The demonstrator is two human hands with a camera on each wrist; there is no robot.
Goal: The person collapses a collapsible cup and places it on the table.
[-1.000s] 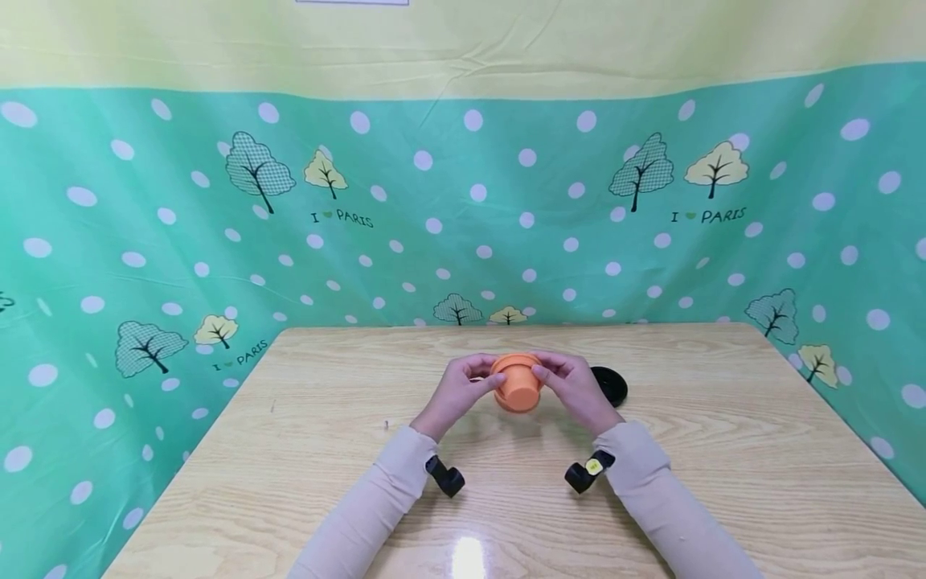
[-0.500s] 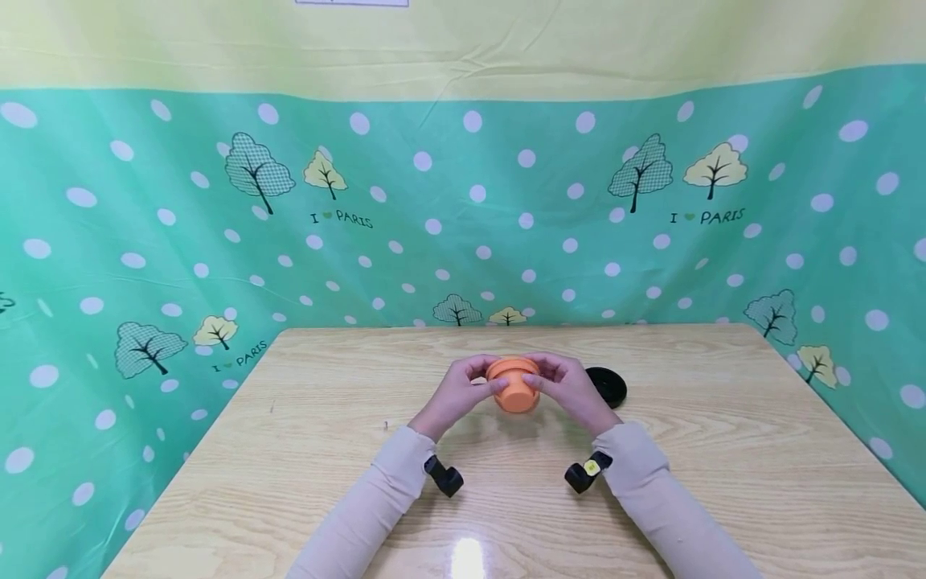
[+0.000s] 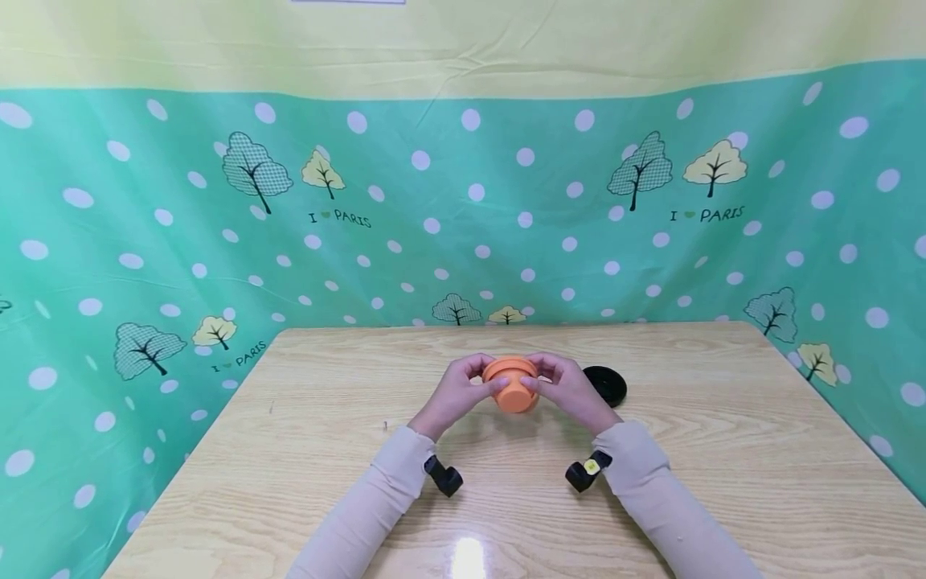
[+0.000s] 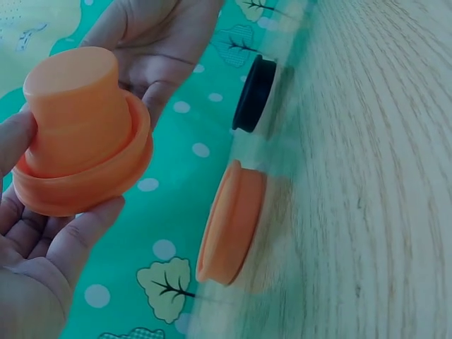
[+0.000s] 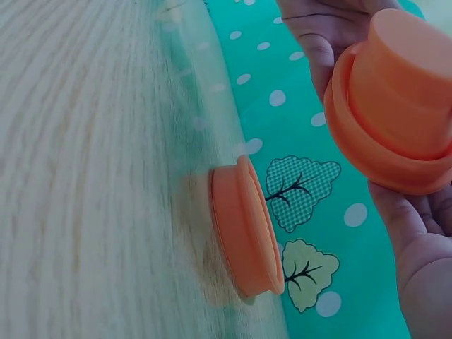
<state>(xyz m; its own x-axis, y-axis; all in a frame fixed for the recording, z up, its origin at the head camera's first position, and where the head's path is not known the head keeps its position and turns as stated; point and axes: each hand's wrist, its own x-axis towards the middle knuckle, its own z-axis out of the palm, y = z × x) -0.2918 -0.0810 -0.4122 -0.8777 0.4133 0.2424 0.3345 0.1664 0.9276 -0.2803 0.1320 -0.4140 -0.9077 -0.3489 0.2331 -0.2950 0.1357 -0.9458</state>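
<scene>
Above the middle of the table, both hands hold an orange collapsible cup (image 3: 514, 384), its wall partly folded into a collar below the wide rim. Its narrow closed end points toward me and down in the head view. My left hand (image 3: 464, 384) grips the left side, thumb on the wall and fingers at the rim. On the other side, my right hand (image 3: 571, 388) grips it the same way. An orange round shallow piece with a flange (image 4: 233, 224) lies on the table beyond the cup, mostly hidden in the head view. A black round lid (image 3: 606, 386) lies beside my right hand.
The light wooden table (image 3: 304, 450) ends at a green dotted cloth (image 3: 499, 201) hung behind it. Black wrist straps with cameras (image 3: 447, 481) sit on both sleeves. A tiny dark speck lies left of the left hand.
The cup has shifted slightly left between the hands. My right thumb has moved left along its wall, while the left hand has barely moved. The black lid stays where it was.
</scene>
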